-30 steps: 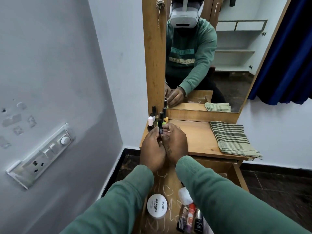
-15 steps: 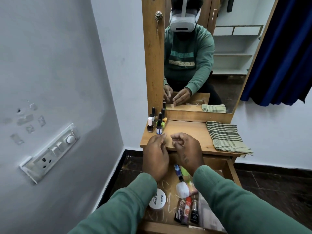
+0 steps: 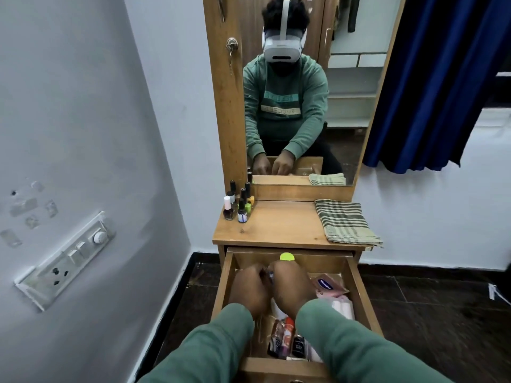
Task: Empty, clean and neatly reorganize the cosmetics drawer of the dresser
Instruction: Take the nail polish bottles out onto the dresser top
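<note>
The dresser's wooden drawer (image 3: 221, 286) is pulled out below me. Both hands reach into its back half. My left hand (image 3: 250, 288) and my right hand (image 3: 293, 286) are side by side, backs up, with the fingers bent down out of sight. A small bluish item (image 3: 270, 275) shows between them; whether either hand holds it cannot be told. Several nail polish bottles (image 3: 238, 208) stand at the back left of the dresser top (image 3: 276, 228). Tubes and small bottles (image 3: 287, 338) lie at the drawer's front.
A folded striped cloth (image 3: 345, 222) lies on the right of the dresser top. In the drawer are a yellow-green round lid (image 3: 287, 256), a pink sachet (image 3: 329, 286) and a white item (image 3: 345, 308). A wall with a switchboard (image 3: 66, 258) is close on the left; a blue curtain (image 3: 442, 78) hangs at the right.
Both hands left the bottle on the dresser top and dropped into the open drawer. My view has tilted down and pulled back.
</note>
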Tool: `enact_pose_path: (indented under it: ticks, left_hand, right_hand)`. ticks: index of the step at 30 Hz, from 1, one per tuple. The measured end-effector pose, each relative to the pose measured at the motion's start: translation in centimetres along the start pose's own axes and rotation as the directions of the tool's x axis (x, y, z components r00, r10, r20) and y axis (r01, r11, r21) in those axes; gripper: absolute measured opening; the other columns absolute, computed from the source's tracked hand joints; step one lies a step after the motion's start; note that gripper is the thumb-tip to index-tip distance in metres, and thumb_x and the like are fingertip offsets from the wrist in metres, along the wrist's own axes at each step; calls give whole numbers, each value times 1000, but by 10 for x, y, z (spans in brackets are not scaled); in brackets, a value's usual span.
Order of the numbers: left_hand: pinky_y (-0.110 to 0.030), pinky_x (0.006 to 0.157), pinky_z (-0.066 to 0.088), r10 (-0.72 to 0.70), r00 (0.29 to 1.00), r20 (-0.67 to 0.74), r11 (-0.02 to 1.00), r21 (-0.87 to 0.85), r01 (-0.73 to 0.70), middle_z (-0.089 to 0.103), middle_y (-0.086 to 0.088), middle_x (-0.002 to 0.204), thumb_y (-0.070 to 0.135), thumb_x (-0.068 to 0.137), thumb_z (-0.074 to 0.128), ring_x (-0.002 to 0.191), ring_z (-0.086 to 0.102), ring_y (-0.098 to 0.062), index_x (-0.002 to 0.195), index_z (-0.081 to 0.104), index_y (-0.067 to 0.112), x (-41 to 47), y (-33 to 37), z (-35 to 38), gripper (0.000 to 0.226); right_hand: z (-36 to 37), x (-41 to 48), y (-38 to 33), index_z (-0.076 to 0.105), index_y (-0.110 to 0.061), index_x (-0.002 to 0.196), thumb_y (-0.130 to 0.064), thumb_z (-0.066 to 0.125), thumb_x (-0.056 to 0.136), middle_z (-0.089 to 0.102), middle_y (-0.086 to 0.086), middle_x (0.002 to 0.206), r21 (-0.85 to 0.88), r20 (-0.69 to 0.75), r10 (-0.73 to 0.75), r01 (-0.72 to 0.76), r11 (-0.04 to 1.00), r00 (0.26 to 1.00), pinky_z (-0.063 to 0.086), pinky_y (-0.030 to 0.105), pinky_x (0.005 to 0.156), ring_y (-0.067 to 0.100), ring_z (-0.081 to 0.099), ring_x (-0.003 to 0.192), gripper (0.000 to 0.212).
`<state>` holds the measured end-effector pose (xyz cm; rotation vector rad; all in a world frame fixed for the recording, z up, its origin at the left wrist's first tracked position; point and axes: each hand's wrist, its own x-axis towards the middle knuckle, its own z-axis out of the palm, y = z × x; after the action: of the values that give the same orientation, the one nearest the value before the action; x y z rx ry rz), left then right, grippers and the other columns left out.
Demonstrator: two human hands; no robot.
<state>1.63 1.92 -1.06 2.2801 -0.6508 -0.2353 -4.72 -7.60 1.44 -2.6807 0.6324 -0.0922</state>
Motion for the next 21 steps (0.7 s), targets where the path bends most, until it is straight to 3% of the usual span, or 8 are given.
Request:
enact_pose_path:
  ticks: [3,8,15,19,21]
  left_hand:
    - [-35,87,57,-15,1000,28,999,43,14,76,-3,103,12,100,56,97,71,-21,104,73,16,4,-2,5,18]
    - [-31,83,58,-53,996,69,998,39,50,74,0,102,11,101,54,93,70,-16,103,70,18,12,-10,13,17]
    - [-30,79,50,-170,981,91,979,-98,179,71,0,98,7,98,55,92,67,-19,100,68,15,17,-16,13,15]
    - [-35,80,54,-216,968,130,941,-237,241,73,-5,95,8,97,56,89,67,-22,92,65,18,17,-16,10,15]
    - [-41,84,56,-213,969,124,930,-279,240,72,-6,91,6,97,55,86,67,-23,86,65,20,16,-16,9,21]
  right_hand:
    - [5,2,-2,73,-9,103,0,60,89,74,14,108,-92,39,22,-18,996,999,58,40,87,35,71,104,21]
    - [9,3,-6,75,-12,109,-2,56,96,74,12,110,-148,20,22,-19,989,1000,56,39,85,32,71,104,24]
    - [11,7,-8,69,-10,110,-6,50,100,68,12,117,-65,31,24,-22,998,999,50,38,87,31,65,109,22]
    - [18,11,-5,70,-14,105,-2,51,93,70,12,111,76,9,46,-47,996,999,40,31,76,33,64,106,26]
    - [19,11,-5,71,-16,100,2,52,88,71,9,107,151,4,71,-71,986,997,48,32,79,30,65,101,28]
